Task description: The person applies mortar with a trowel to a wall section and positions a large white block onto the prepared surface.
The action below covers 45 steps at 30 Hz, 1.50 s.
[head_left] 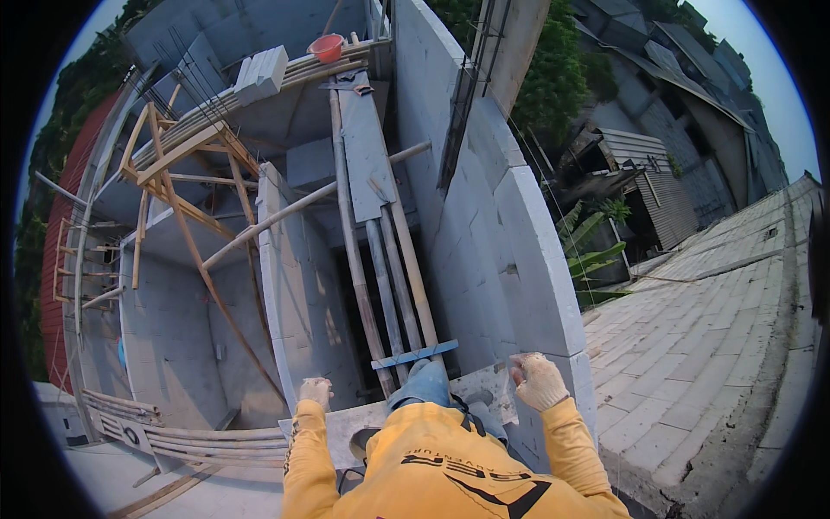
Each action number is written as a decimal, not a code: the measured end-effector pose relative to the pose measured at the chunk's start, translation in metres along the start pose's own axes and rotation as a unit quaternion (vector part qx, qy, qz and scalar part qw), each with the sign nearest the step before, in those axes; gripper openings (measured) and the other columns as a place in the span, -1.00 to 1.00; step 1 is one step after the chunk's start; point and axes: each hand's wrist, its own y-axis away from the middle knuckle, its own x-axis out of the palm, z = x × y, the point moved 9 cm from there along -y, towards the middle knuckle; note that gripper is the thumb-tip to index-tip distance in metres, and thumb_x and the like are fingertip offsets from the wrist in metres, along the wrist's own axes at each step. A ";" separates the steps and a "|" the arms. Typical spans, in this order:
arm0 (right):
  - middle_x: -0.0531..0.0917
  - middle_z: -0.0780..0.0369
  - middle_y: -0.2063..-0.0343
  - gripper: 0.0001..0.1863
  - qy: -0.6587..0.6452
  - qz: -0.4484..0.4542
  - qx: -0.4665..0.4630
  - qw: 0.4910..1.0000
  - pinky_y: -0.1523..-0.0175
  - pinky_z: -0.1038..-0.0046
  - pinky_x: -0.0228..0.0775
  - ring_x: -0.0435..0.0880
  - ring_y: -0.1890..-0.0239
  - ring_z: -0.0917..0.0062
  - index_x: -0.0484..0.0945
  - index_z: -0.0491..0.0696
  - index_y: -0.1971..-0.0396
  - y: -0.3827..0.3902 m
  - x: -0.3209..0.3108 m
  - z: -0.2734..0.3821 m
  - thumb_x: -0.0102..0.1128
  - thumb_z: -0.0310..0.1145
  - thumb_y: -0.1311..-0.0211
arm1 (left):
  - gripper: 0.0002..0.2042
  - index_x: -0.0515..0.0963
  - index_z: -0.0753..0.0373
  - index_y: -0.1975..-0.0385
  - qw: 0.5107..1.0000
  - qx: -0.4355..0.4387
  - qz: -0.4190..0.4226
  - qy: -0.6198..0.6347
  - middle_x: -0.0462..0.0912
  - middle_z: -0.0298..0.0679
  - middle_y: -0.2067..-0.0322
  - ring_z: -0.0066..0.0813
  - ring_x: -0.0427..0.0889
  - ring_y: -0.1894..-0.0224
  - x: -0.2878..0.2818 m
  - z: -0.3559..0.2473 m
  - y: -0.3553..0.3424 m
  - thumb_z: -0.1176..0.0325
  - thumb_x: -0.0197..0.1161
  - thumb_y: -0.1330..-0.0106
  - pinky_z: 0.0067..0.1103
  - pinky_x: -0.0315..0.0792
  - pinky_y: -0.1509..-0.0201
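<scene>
My left hand [316, 392], in a pale work glove, is closed into a fist near the front end of the grey block partition [298, 285]. My right hand [538, 381], gloved too, has its fingers curled beside the tall block wall [497, 233]; I cannot tell whether it touches the wall. Nothing shows sticking out of either hand. Between them, my legs in blue trousers [424, 383] stand at the near end of several long poles [403, 294]. A light-blue crosspiece [415, 354] lies across these poles, and a grey board [361, 147] rests farther along them.
A deep gap lies under the poles. A slanting pole [316, 201] crosses above them. Wooden trestle frames [177, 199] stand left. Pale blocks [260, 73] and a red basin [327, 48] sit on the far scaffold. Right of the wall slopes a tiled roof [700, 337].
</scene>
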 end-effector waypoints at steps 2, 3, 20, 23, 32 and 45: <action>0.68 0.05 0.19 -0.70 -0.007 0.006 -0.004 1.000 -0.02 0.24 0.48 0.65 0.10 0.15 0.64 -0.09 0.11 -0.009 -0.004 0.016 0.22 -0.37 -0.15 | -0.86 0.53 0.22 0.28 1.000 -0.030 -0.005 0.000 0.60 -0.27 0.51 -0.39 0.63 0.57 -0.023 0.021 0.001 0.38 0.04 -0.30 -0.47 0.45 0.57; 0.68 0.04 0.18 -0.70 0.002 0.010 0.000 1.000 -0.03 0.24 0.48 0.65 0.10 0.15 0.64 -0.09 0.11 -0.011 -0.009 0.019 0.22 -0.36 -0.15 | -0.86 0.53 0.22 0.28 0.999 -0.040 0.003 -0.015 0.60 -0.26 0.51 -0.38 0.63 0.57 -0.024 0.021 0.008 0.38 0.05 -0.29 -0.46 0.45 0.57; 0.69 -0.01 0.22 -0.73 -0.038 0.030 0.038 0.998 -0.01 0.24 0.51 0.68 0.11 0.14 0.66 -0.13 0.15 -0.137 -0.022 0.021 0.23 -0.37 -0.15 | -0.81 0.50 0.21 0.17 0.985 -0.105 -0.036 0.129 0.61 -0.20 0.41 -0.28 0.68 0.49 -0.048 0.017 0.009 0.29 0.09 -0.31 -0.40 0.53 0.52; 0.70 0.00 0.22 -0.73 -0.040 0.036 0.046 0.998 -0.01 0.27 0.52 0.69 0.11 0.16 0.66 -0.14 0.15 -0.181 -0.014 0.009 0.21 -0.42 -0.15 | -0.82 0.56 0.21 0.20 0.966 -0.089 -0.016 0.242 0.66 -0.10 0.38 -0.19 0.70 0.47 -0.035 0.009 -0.032 0.27 0.17 -0.32 -0.37 0.56 0.53; 0.68 0.00 0.20 -0.69 -0.047 0.028 -0.014 0.998 -0.05 0.22 0.48 0.65 0.09 0.13 0.65 -0.10 0.11 -0.352 -0.030 0.053 0.15 -0.33 -0.18 | -0.83 0.55 0.20 0.19 0.989 -0.070 0.007 0.129 0.65 -0.13 0.40 -0.14 0.70 0.47 -0.008 -0.126 -0.115 0.29 0.19 -0.31 -0.34 0.60 0.51; 0.68 0.03 0.25 -0.73 -0.152 -0.080 0.068 0.983 0.05 0.30 0.52 0.69 0.17 0.19 0.64 -0.14 0.13 -0.380 -0.098 0.031 0.22 -0.39 -0.18 | -0.78 0.52 0.24 0.16 0.957 0.123 0.170 0.201 0.66 -0.22 0.38 -0.40 0.67 0.50 0.115 -0.521 -0.210 0.30 0.33 -0.30 -0.54 0.52 0.47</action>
